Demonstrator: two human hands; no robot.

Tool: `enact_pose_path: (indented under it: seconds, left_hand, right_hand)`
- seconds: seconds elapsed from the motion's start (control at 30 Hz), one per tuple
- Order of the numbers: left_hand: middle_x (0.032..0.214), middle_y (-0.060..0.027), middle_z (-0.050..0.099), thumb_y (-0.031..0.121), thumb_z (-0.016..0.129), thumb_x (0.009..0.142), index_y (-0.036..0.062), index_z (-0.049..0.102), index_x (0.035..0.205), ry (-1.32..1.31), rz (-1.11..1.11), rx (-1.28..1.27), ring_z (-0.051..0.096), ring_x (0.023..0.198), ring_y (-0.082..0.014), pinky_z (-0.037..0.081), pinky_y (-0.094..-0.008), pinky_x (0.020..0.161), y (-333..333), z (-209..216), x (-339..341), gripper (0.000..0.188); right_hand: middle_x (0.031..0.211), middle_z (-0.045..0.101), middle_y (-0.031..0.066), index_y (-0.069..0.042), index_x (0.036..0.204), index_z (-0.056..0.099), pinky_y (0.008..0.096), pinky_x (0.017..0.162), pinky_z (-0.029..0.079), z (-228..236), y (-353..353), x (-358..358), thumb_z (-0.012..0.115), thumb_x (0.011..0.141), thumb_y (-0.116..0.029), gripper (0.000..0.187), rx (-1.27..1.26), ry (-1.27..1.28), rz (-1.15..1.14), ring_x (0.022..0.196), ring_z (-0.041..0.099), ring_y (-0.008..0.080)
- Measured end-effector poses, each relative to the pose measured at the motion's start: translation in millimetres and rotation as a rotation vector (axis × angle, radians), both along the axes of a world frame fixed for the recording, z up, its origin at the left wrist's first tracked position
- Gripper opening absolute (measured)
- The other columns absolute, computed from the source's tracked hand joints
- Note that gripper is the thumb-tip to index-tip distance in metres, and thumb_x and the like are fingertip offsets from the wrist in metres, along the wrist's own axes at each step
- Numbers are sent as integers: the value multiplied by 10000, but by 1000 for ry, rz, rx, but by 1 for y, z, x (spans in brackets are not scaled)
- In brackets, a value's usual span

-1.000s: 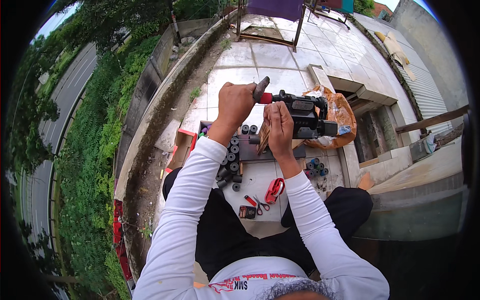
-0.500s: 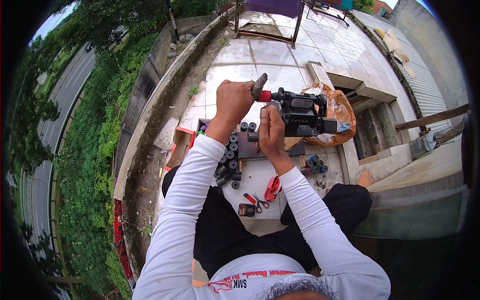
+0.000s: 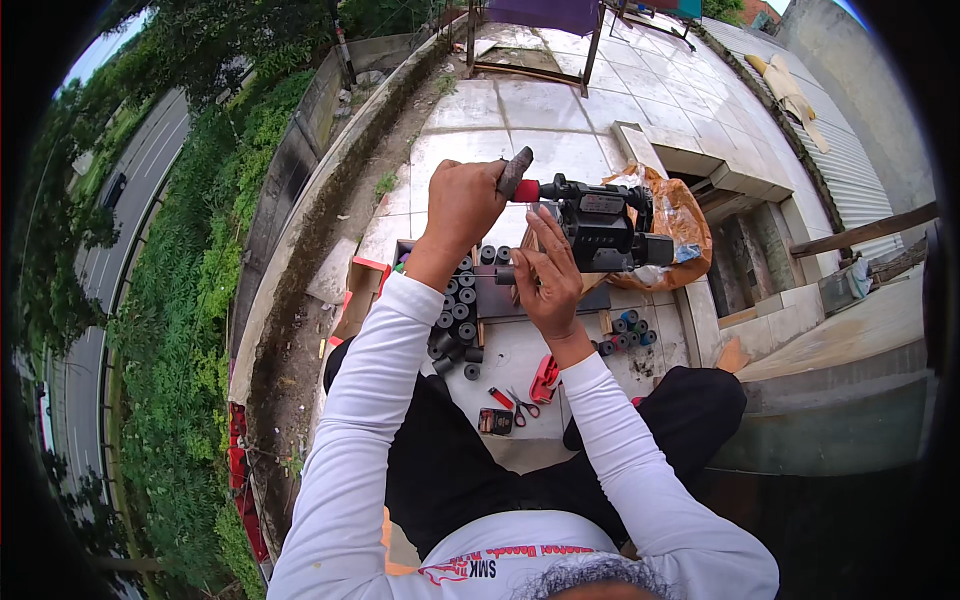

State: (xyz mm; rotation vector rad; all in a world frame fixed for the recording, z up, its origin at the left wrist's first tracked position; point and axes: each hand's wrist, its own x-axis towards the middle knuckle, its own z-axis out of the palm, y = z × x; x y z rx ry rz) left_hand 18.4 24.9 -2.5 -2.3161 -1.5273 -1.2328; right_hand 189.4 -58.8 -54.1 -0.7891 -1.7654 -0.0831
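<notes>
Evidently the black machine (image 3: 603,228) is the centre of the work: just right of the left-hand grip, level across the lap, support not visible. Left hand (image 3: 466,207) curled tight round the outer end of the red sleeve (image 3: 527,191), probably to steady that end. Dark grey piece at its thumb side; cannot tell whether handle or finger covering.

Right hand (image 3: 550,273) below the machine, fingers fanned loosely and not wrapped round anything visible. Its forward fingertips come close to the casing; contact unclear. Dark cylinder (image 3: 505,274) just left of its thumb, lying crosswise; cannot tell if touched. The loose spread suggests light guiding rather than bearing weight.

Farther out: dark panel (image 3: 492,297) beneath the right-hand grip. Black rolls (image 3: 466,297) massed to its left, mostly on end, presumably for a short reach. Smaller blue-ended rolls (image 3: 628,332) grouped to its right, apparently a separate batch. Nearer the body than both grips: red dispenser (image 3: 545,379), scissors (image 3: 522,405), small dark box (image 3: 495,421), likely parked out of the hands' way. Crumpled orange bag (image 3: 688,243) beyond the machine's right end.
</notes>
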Motion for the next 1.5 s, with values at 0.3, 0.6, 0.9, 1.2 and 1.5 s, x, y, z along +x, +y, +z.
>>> enact_pose_path:
  seconds: [0.3, 0.6, 0.9, 1.2, 1.5]
  left_hand:
    - [1126, -151, 776, 237, 720, 963, 42, 742, 1023, -72, 58, 176, 714, 1063, -383, 478, -480, 1049, -14, 14, -9, 206]
    - [1380, -143, 676, 19, 667, 1010, -31, 722, 1284, -493, -83, 85, 700, 1161, -275, 537, -340, 986, -88, 48, -45, 284]
    - [818, -169, 673, 118, 807, 944, -35, 698, 959, 119, -545, -1006, 677, 806, -401, 539, -463, 729, -263, -11, -20, 188]
    - [809, -44, 620, 222, 511, 1174, -49, 663, 1302, -1309, 200, -74, 490, 613, -116, 416, -273, 579, -304, -16, -132, 335]
    - [984, -47, 797, 106, 667, 1061, -65, 765, 1098, -909, 690, -688, 662, 848, -98, 538, -306, 745, -511, -316, -233, 201]
  right_hand:
    - [1296, 754, 206, 32, 1032, 802, 408, 967, 594, -32, -30, 22, 743, 1031, -186, 225, -197, 75, -85, 1168, 735, 356]
    - [883, 801, 68, 18, 1296, 728, 255, 749, 540, -151, -70, 153, 634, 1105, -147, 270, -1011, 396, -574, 792, 735, 114]
    - [900, 779, 79, 34, 1121, 779, 269, 630, 562, -207, -91, 135, 729, 977, -44, 171, -1513, 275, -16, 687, 699, 116]
    - [1191, 757, 219, -29, 1188, 739, 527, 884, 627, -322, -232, 73, 669, 991, -144, 239, -1525, -525, -388, 1098, 763, 436]
    - [1222, 686, 165, -95, 1216, 656, 473, 837, 631, -319, -231, 58, 650, 971, -60, 247, -1308, -620, -379, 1099, 728, 372]
